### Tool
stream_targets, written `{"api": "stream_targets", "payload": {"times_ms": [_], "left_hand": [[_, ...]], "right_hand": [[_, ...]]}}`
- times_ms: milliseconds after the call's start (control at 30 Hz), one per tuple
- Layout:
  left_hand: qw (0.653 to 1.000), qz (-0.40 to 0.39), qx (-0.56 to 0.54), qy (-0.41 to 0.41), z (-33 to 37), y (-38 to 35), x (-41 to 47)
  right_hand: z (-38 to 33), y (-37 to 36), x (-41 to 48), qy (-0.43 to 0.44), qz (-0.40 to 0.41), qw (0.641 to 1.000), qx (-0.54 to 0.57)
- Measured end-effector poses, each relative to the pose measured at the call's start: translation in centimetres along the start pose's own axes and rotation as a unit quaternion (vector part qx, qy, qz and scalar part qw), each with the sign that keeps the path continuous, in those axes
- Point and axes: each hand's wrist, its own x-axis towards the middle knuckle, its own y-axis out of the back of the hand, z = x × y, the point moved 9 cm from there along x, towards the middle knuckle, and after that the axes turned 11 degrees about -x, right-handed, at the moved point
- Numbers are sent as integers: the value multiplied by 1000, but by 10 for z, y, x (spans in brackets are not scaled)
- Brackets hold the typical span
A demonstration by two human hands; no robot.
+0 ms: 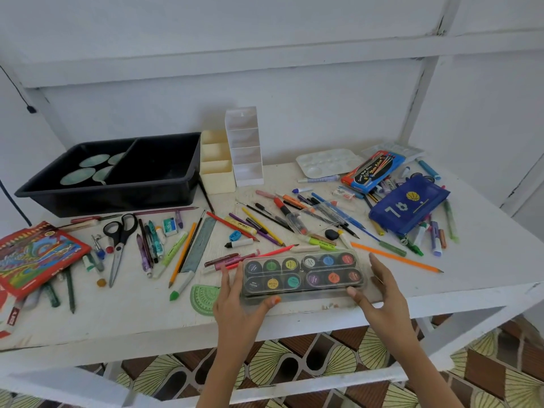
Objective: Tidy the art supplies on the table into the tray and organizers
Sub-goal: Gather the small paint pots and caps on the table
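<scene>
Paint set [303, 273]: a clear-lidded case of twelve round colour pots in two rows, lying flat and lengthwise near the front edge of the white bench [132, 319], right of centre. Whether it is resting on the bench or just lifted cannot be told. The left grip [235, 301], a bare hand, holds the case at its left end, fingers along the end and thumb pressed to the front edge. The right grip [379, 290] holds the right end, thumb at the front corner and fingers reaching round behind. Both grips are narrow and closed on the case. The black tray [117, 198] stands at the back left, well apart from the paint set, and has two compartments. The left one holds round greenish discs [88, 169]; the contents of the right one cannot be made out. Just beside the tray's right wall stands a cream organizer [217, 172], touching a taller white organizer [245, 148], both with stepped open compartments. Loose pens, pencils and markers are scattered across the bench. Among them are scissors [120, 240] and a ruler [200, 242] at centre left, and a green protractor [204, 298] just left of the left grip. A red crayon box [32, 257] lies at the far left edge. At the right lie a blue pouch [409, 204], a box of coloured pencils [374, 170] and a white palette [326, 161].
</scene>
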Motion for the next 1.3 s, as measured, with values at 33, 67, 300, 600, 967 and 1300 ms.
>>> {"api": "stream_targets", "payload": {"times_ms": [33,67,300,600,967,1300], "left_hand": [[1000,2,0,2,-1,0,-1],[1000,4,1,3,-1,1,-1],[999,0,-36,19,-7,-2,1],[999,-8,0,-48,13,-7,-3],[998,-42,10,-55,16,-10,-3],[993,42,-5,-109,44,-20,-25]], "right_hand": [[2,0,0,-11,3,1000,18],[3,1,-1,-18,5,999,37],[-6,-5,-5,3,19,999,32],[-13,-3,-3,75,18,991,-107],[-14,-19,-11,81,-18,986,-145],[-31,18,-12,106,75,986,-105]]}}
